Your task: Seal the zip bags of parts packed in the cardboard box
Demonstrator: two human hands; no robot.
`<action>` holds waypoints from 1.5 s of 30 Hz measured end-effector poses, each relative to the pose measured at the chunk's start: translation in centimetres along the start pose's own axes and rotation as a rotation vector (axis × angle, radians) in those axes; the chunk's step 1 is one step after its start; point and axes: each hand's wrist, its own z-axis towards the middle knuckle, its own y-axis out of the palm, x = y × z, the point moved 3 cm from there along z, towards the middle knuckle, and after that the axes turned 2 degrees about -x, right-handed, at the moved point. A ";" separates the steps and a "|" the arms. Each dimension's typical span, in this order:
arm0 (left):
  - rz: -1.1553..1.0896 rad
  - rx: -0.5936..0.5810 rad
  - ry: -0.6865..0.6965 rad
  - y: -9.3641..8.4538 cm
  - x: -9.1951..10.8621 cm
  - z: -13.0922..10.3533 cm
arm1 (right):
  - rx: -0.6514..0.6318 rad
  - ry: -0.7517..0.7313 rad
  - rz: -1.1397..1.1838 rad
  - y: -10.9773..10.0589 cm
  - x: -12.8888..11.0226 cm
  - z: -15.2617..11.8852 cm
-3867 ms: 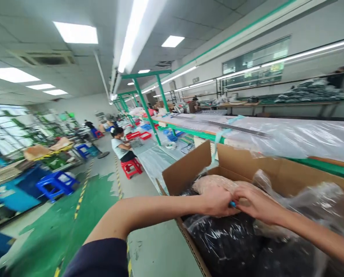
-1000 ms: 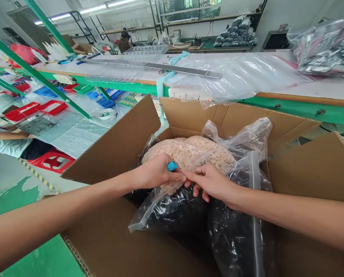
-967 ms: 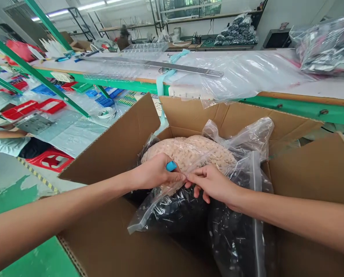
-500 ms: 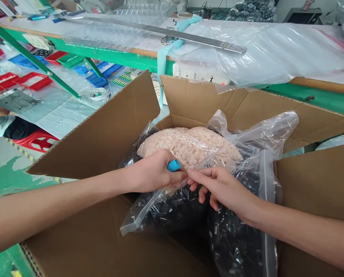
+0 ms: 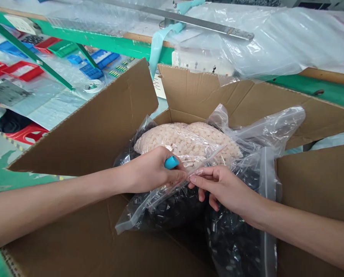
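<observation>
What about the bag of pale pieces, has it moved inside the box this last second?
No, not visibly either way: the bag of pale pieces still lies by the far corner of the cardboard box.

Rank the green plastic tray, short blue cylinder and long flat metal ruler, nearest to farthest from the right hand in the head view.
1. Blue cylinder: in the left hand.
2. Metal ruler: ahead, top centre.
3. Green tray: upper left.
</observation>
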 end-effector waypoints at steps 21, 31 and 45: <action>0.496 0.269 0.091 1.1 0.8 -0.2 | -0.004 -0.074 0.011 0.2 0.8 0.4; 0.300 0.162 0.034 0.6 0.2 -0.1 | -0.012 -0.061 -0.014 -0.1 0.7 0.3; 0.336 0.212 0.145 0.6 0.4 -0.3 | 0.001 -0.045 0.003 -0.2 0.9 0.5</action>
